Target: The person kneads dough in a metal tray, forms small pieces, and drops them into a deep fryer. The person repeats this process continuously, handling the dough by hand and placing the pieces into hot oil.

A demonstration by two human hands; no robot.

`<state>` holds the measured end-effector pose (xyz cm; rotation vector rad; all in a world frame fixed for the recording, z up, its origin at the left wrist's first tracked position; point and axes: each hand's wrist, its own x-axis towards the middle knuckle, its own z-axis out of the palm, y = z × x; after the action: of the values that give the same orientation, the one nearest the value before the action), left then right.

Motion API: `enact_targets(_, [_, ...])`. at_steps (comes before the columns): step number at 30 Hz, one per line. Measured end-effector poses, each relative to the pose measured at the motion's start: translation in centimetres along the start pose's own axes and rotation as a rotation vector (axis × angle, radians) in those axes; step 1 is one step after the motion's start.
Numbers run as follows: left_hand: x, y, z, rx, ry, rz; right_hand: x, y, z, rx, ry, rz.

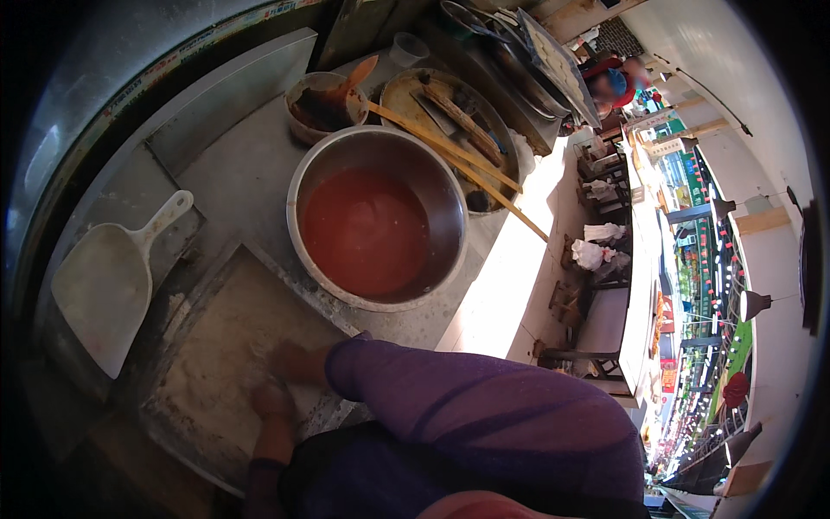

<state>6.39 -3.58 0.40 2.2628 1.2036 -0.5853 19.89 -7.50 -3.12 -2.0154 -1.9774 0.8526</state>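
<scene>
Both of my hands are down in a shallow rectangular metal tray (249, 263) that holds a pale, floury mass (207, 350), perhaps flour or dough. My left hand (272, 399) comes in from below, and its fingertips are lost in the pale mass. Close beside it is my right hand (295, 363), blurred, below a purple sleeve. Whether either hand grips anything is hidden. Just beyond the tray stands a deep stainless-steel pot (457, 259) with a reddish-orange liquid (363, 227) in it.
Left of the tray lies a white plastic scoop (104, 285). Behind the pot are a bowl (305, 133) of dark paste with a spatula (356, 74), a round tray (405, 84) of tools, long wooden sticks (480, 175) and a clear cup (408, 48). A person (622, 78) is far off.
</scene>
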Motion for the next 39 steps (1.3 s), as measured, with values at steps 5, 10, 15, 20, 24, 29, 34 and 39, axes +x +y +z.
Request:
enact_targets(5, [3.6,-1.5,1.9,0.088,0.327,0.067,2.2,0.5,-0.9,0.041,0.101,-0.033])
enact_targets(10, [4.2,-2.2,2.5,-0.063,0.299,-0.026,5.6,0.6,-3.0,0.148,0.084,0.077])
enact_targets(15, [5.1,-4.7,4.5,-0.214,0.182,-0.129,3.8,-0.3,-7.1,0.049,-0.215,0.073])
enact_targets(20, [4.8,-8.0,7.8,-0.059,0.441,-0.010,-1.9,-1.2,-9.5,0.123,-0.251,-0.104])
enact_targets(24, [2.1,-8.1,4.5,-0.074,0.105,-0.095,-3.7,-1.4,-8.8,-0.032,-0.252,-0.214])
enact_targets(29, [-3.5,-5.1,-1.7,-0.266,-0.001,-0.151,-3.5,0.5,-4.1,-0.183,-0.134,-0.243])
enact_targets(34, [-7.5,-2.4,-5.4,-0.325,-0.086,0.066,-3.3,1.7,-1.5,-0.106,-0.197,-0.190])
enact_targets(39, [-12.5,-2.7,-6.6,-0.449,-0.046,0.495,-4.6,0.3,-3.2,0.102,-0.375,0.120])
